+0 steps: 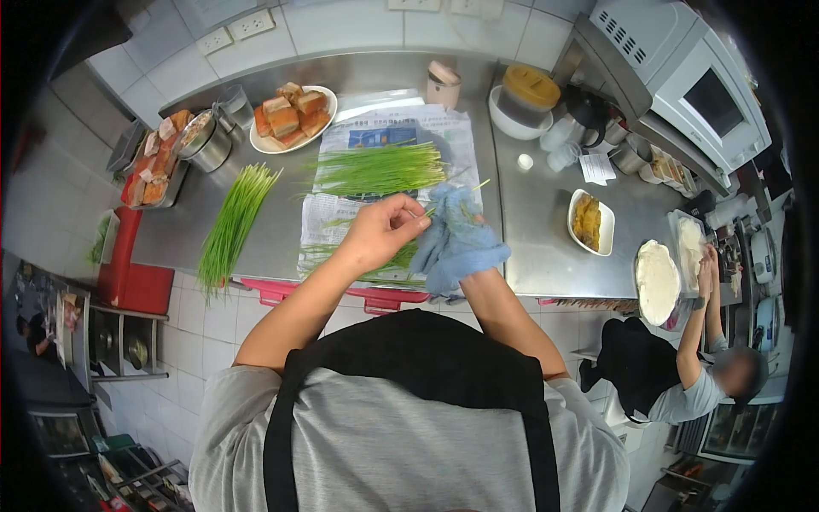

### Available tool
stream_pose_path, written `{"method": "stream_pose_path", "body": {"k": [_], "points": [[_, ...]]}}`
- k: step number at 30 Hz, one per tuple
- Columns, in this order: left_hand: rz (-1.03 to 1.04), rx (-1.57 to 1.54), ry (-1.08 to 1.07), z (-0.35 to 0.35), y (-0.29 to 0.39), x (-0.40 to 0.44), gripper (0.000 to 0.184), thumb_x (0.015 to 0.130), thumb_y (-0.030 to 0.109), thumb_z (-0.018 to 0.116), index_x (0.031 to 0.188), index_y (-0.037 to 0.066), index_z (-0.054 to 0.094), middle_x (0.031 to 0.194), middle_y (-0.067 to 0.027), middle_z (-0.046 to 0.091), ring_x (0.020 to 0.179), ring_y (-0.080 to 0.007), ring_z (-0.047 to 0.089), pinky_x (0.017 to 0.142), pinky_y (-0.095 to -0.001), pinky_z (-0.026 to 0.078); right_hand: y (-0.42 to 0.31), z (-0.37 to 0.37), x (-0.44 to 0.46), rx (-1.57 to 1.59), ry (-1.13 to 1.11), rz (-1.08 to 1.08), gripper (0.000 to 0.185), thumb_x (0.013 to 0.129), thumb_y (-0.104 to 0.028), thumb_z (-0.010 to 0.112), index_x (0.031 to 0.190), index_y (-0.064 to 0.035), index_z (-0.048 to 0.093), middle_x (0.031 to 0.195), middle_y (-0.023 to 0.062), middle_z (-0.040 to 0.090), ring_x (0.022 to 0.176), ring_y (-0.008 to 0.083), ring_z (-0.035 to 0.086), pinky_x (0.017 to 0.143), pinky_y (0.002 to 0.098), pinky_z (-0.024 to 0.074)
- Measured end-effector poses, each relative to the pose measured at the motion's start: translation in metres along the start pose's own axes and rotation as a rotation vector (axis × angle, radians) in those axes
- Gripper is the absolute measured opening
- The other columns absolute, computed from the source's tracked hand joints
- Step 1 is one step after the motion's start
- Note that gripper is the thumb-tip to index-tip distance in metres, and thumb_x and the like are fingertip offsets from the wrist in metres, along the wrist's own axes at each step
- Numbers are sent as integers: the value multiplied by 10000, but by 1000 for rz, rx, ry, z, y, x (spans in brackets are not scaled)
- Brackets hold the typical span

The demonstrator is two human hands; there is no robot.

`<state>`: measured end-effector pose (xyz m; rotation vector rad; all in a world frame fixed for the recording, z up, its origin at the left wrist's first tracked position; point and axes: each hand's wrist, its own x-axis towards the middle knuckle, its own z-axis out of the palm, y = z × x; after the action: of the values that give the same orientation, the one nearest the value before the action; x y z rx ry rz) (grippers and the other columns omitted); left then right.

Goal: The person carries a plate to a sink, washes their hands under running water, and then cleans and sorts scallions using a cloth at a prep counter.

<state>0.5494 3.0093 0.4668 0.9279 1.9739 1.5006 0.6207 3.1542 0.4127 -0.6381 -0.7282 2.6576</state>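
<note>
My left hand point(384, 230) is closed in a pinch over the newspaper, with a thin green stalk at its fingertips. My right hand point(480, 256) is mostly hidden behind a crumpled blue cloth point(456, 243) that it holds. A chive tip pokes out above the cloth. Just beyond both hands, a bunch of chives point(380, 167) lies across spread newspaper point(465, 141). More chives point(320, 253) lie on the near part of the paper, partly hidden by my left arm. Another chive bunch point(236, 222) rests to the left, its ends over the counter edge.
Browned meat blocks fill a white oval plate point(327, 94) and a tray at far left, near a metal pot point(207, 145). A pink container point(443, 85) stands behind. On the right are a white dish point(605, 243), a microwave point(691, 81) and a co-worker handling dough.
</note>
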Motion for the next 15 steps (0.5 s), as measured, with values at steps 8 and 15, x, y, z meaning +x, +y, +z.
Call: {"method": "stream_pose_path", "body": {"k": [8,15], "points": [[-24,16,50,-8,1,-15,47,870,52,576,864,6,568,720,2,569,627,-58,525,587,-211,426,-8,15,-8,-117,-14,-100,184,906,-158,483,1015,-49,584,939,81,621,834,193,598,701,303,487],[-38,-123,110,-24,-9,-30,79,892,82,555,864,8,564,720,-5,573,646,-64,535,606,-210,432,-37,6,21,-30,-80,-204,206,883,-141,539,1065,-56,584,950,62,625,819,185,596,685,299,495]]}}
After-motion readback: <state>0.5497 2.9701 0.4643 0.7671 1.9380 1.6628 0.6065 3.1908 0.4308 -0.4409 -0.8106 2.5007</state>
